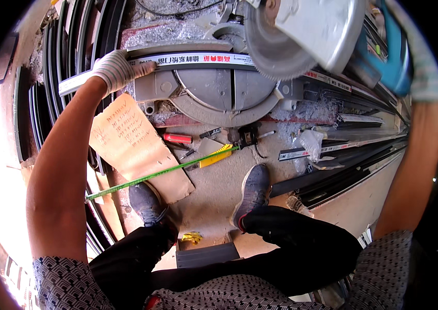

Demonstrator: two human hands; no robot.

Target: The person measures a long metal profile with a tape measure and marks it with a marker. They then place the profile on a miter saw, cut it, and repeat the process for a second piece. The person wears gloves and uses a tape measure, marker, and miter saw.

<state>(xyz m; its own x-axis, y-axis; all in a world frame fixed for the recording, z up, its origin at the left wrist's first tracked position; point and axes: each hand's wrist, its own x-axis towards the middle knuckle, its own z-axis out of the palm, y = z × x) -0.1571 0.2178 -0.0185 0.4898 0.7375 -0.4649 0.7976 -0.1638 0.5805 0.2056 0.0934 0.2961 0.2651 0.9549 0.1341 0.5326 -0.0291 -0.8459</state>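
My left hand (118, 71), in a striped work glove, grips a long dark metal profile (239, 66) with a printed white film strip. It holds the profile along the fence of a mitre saw, left of the slotted round table (206, 90). At upper right, my gloved right hand (427, 77) is at the handle side of the teal saw body (392, 70); its fingers are blurred and partly hidden, but it appears closed round the handle. The toothed saw blade (275, 54) and its silver guard (322, 31) overlap the profile's right part in the picture.
Below lie a handwritten cardboard sheet (131, 139), a green tape measure blade (177, 167), a yellow cutter (216, 156) and a red-handled tool (177, 138). Dark profiles (340, 165) are stacked at right, more (56, 67) at left. Metal shavings (172, 31) cover the area behind the saw.
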